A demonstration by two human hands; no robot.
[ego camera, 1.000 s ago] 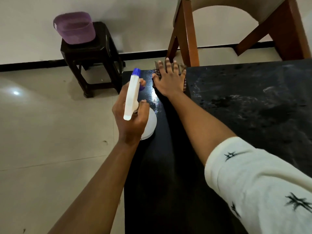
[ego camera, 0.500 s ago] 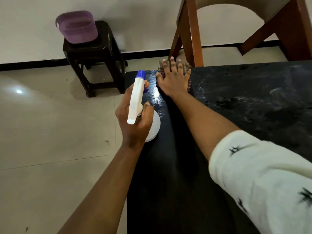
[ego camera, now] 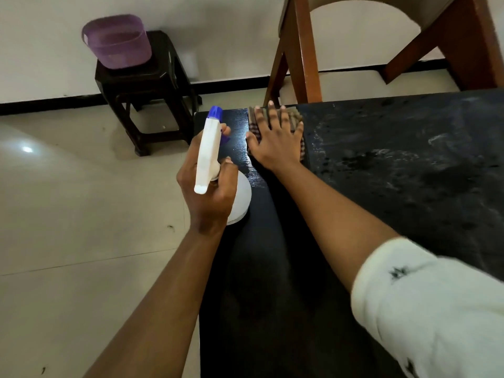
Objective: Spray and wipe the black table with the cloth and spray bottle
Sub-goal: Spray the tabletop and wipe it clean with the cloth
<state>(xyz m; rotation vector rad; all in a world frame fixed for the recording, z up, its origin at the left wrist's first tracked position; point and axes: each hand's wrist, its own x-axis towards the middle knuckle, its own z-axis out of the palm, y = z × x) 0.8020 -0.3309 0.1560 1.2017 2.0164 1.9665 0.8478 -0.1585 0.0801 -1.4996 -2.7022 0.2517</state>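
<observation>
Your flat, spread right hand [ego camera: 275, 143] presses the checked cloth [ego camera: 296, 118] at the black table [ego camera: 272, 268]'s far corner; wipe with even pressure while your left hand [ego camera: 208, 197] grips the spray bottle [ego camera: 208, 151].

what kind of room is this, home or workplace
Probably a home dining area: a black table with a wooden chair at its far edge, a tiled floor, and a purple tub on a small dark stool.

left hand [ego camera: 210, 192] — curled, right hand [ego camera: 275, 144] flat
</observation>
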